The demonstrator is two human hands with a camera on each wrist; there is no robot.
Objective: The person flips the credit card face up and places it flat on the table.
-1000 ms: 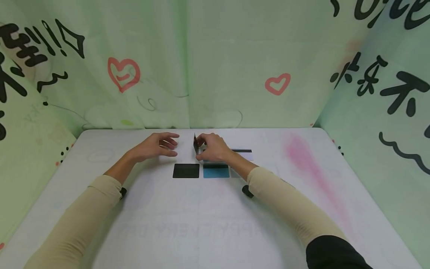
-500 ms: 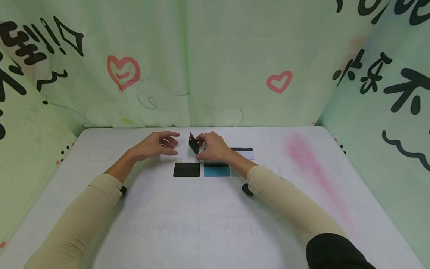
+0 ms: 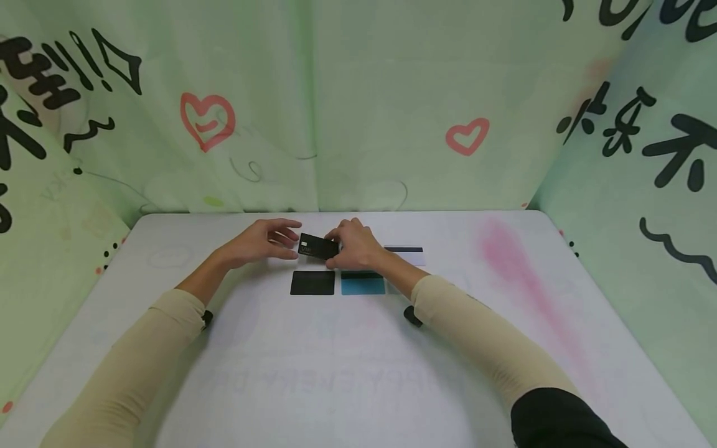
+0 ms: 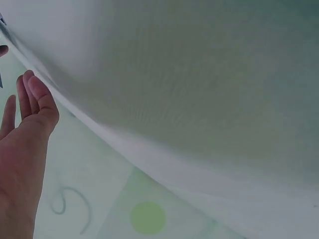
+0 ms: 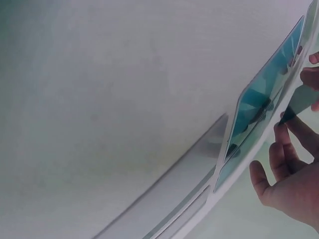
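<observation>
Head: card [image 3: 317, 246], white table [image 3: 302, 361], green cloth [image 3: 381, 87]

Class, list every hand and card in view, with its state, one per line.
Right hand: pinching the held black card.
Held black card: tilted, printed face showing.
Left hand: fingers loosely extended, gripping nothing.
Nearer black card: lying flat on the table.
Blue card: lying flat, dark stripe showing.
Lavender card: lying flat, dark stripe showing.
Grey card: flat, partly hidden in head view.

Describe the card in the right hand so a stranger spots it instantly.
Near the far edge of the white table, find the right hand. It pinches a black card; unlike the dark card lying flat nearby, it bears a small pale square.
</observation>
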